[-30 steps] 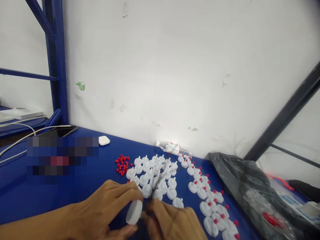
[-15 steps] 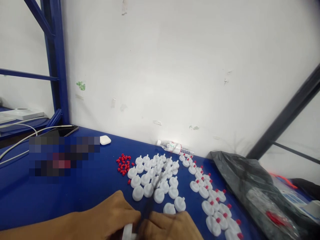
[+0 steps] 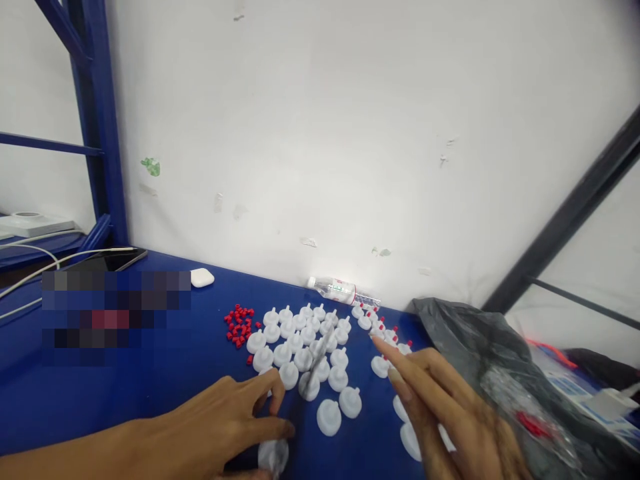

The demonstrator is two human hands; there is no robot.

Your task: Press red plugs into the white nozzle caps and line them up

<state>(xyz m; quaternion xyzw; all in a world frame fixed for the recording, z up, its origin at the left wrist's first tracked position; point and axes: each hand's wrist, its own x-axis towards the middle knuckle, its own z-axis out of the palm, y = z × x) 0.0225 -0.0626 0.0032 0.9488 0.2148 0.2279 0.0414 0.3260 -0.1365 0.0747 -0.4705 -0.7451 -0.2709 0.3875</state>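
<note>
My left hand (image 3: 235,417) is low in the middle, its thumb and a finger closed on a white spouted lid (image 3: 273,456); another bent finger reaches beside the nearest loose lids. My right hand (image 3: 445,407) stretches out at the right with its fingers extended and nothing visible in them. It hangs over the lids with red tips (image 3: 381,365) and hides several of them. Plain white spouted lids (image 3: 329,417) stand in a cluster between the hands. Small red caps (image 3: 240,325) lie in a heap to the cluster's left.
A clear bottle (image 3: 343,291) lies along the wall behind the lids. At the right is a dark grey plastic bag (image 3: 450,327), with a clear bag of red pieces (image 3: 533,423) on it. A white case (image 3: 202,277) and a phone (image 3: 113,261) with a cable are at the left.
My hands were together around a white piece at the bottom edge. They have parted: the right has swung right and forward over the red-tipped lids, while the left keeps a lid.
</note>
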